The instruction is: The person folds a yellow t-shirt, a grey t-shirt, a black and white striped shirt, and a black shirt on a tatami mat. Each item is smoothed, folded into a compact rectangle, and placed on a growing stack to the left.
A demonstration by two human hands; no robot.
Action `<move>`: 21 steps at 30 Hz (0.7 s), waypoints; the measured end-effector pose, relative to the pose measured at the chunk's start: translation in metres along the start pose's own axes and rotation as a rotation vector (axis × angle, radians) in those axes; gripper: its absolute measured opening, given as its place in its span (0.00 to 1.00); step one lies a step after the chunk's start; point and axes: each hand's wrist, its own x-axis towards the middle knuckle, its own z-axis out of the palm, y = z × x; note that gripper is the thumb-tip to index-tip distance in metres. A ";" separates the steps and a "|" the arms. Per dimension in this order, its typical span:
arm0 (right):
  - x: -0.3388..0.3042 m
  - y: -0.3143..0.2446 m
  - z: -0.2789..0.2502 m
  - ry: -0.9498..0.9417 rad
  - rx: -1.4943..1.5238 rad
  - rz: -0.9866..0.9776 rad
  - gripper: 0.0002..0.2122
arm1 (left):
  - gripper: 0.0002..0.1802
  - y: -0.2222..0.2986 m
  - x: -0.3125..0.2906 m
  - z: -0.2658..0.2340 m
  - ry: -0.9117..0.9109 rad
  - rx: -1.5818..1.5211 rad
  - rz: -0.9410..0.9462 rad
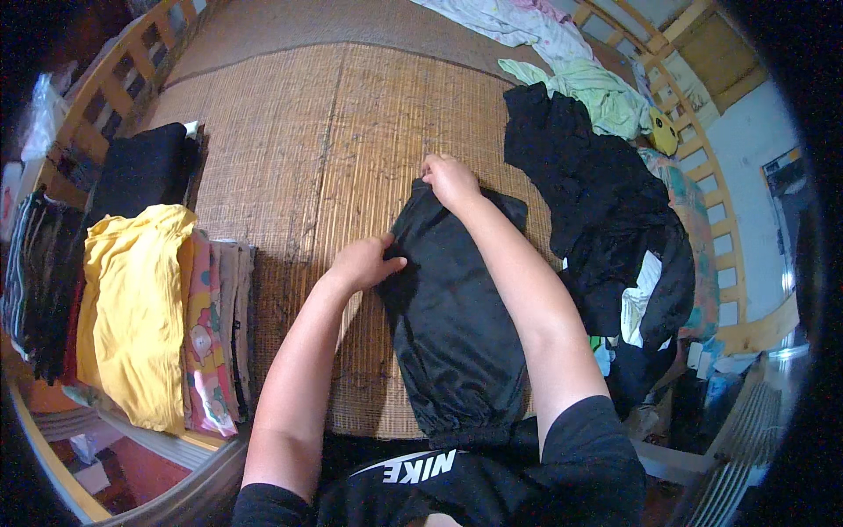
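A pair of black shorts (457,299), folded lengthwise, lies flat on the woven mat in front of me. Its gathered waistband is at the near end, close to my body. At the far left corner of the hem, my right hand (451,183) pinches the cloth. My left hand (362,263) is at the left edge, lower down, with the thumb on top of the fabric and the fingertips at the edge. The undersides of the fingers are partly hidden.
The woven mat (263,158) covers the bed. At left stand folded clothes, including a yellow garment (132,307) and a black stack (145,171). Loose black clothes (597,184) are heaped at right, beside a pale green cloth (601,92). Wooden rails (716,193) border the bed.
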 end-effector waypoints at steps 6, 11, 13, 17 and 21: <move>-0.014 0.026 -0.015 -0.086 0.027 -0.165 0.07 | 0.28 0.013 -0.001 0.007 0.071 0.092 0.099; -0.014 0.033 -0.018 -0.248 0.291 -0.107 0.10 | 0.38 0.027 -0.005 0.011 0.076 0.382 0.136; -0.013 0.027 -0.017 -0.273 0.319 -0.132 0.15 | 0.40 0.022 0.000 0.019 0.109 0.366 0.140; -0.009 0.004 -0.031 -0.454 0.286 -0.087 0.19 | 0.39 0.018 -0.001 0.012 0.115 0.292 0.073; -0.006 0.002 -0.038 -0.500 0.250 -0.096 0.18 | 0.33 0.012 0.002 0.007 0.157 0.150 0.019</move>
